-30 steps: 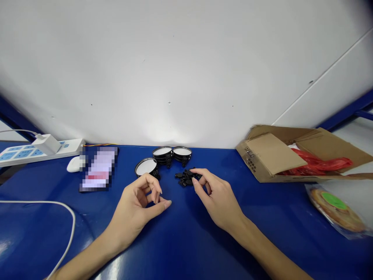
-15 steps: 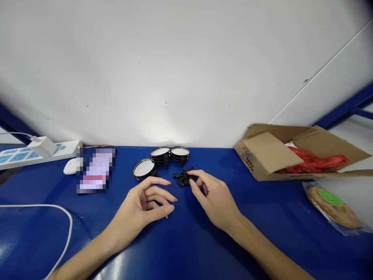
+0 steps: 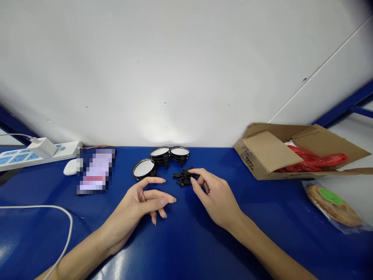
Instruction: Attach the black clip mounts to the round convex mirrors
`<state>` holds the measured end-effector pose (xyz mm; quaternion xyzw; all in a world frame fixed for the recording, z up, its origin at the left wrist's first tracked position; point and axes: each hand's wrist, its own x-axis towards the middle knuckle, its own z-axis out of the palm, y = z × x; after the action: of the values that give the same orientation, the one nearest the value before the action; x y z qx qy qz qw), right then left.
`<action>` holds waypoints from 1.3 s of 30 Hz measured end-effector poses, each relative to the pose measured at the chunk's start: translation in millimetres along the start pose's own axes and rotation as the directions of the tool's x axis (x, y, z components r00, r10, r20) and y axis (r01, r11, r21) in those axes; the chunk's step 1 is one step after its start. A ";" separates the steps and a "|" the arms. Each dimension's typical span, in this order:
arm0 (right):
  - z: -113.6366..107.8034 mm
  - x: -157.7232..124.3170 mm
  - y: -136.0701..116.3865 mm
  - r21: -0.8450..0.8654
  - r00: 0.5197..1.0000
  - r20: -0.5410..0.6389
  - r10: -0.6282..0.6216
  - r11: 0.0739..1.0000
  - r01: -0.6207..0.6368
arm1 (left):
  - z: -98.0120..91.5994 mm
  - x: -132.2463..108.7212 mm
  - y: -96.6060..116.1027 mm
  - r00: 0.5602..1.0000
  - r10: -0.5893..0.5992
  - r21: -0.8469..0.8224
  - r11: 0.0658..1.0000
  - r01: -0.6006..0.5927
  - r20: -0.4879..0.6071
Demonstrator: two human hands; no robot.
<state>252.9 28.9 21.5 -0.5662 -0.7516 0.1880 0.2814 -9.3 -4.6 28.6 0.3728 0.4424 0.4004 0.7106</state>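
Observation:
A pile of small black plastic parts (image 3: 182,178) lies on the blue table. At its right edge is my right hand (image 3: 217,196), thumb and index finger apart and curved around some parts; no part is visibly lifted. My left hand (image 3: 142,202) hovers to the left of the pile with fingers spread and nothing in them. Just beyond it sits a round black-rimmed mirror (image 3: 144,168) with a small black mount. Behind stand a stack of similar round mirrors (image 3: 160,152) and another round mirror group (image 3: 180,152), close together near the wall.
On the left are a phone (image 3: 97,171), a white earbud case (image 3: 70,167), a power strip (image 3: 68,148) with a charger (image 3: 43,147), and a white cable (image 3: 68,221). An open cardboard box (image 3: 269,151) holds red plastic (image 3: 317,159). A bagged round item (image 3: 335,206) lies at right.
My left hand has turned a little, its thumb shifting up and left and its lower fingers now pointing down. My right hand stays nearly where it was at the pile.

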 end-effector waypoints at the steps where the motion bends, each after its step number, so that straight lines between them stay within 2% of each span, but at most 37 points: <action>1: -0.2 0.1 0.1 -0.001 1.000 0.001 0.004 1.000 -0.004 | 0.1 -0.1 0.1 1.000 -0.003 -0.002 1.000 0.003 0.005; 22: 2.0 0.7 5.2 0.014 1.000 0.001 0.000 1.000 0.000 | 1.6 0.9 3.9 0.998 -0.020 0.037 0.999 0.018 0.058; 30: 1.4 0.2 6.5 0.071 0.993 -0.115 -0.041 0.996 0.050 | 1.1 4.9 -2.5 0.998 0.011 0.045 0.999 -0.014 0.065; 39: 2.8 0.5 7.8 0.070 0.996 -0.081 -0.035 0.997 0.041 | 1.6 3.4 -1.9 0.998 0.044 0.042 0.998 -0.046 0.042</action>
<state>256.7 31.7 14.8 -0.5484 -0.7431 0.1869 0.3349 -6.4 -2.6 26.4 0.4059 0.4279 0.3989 0.7022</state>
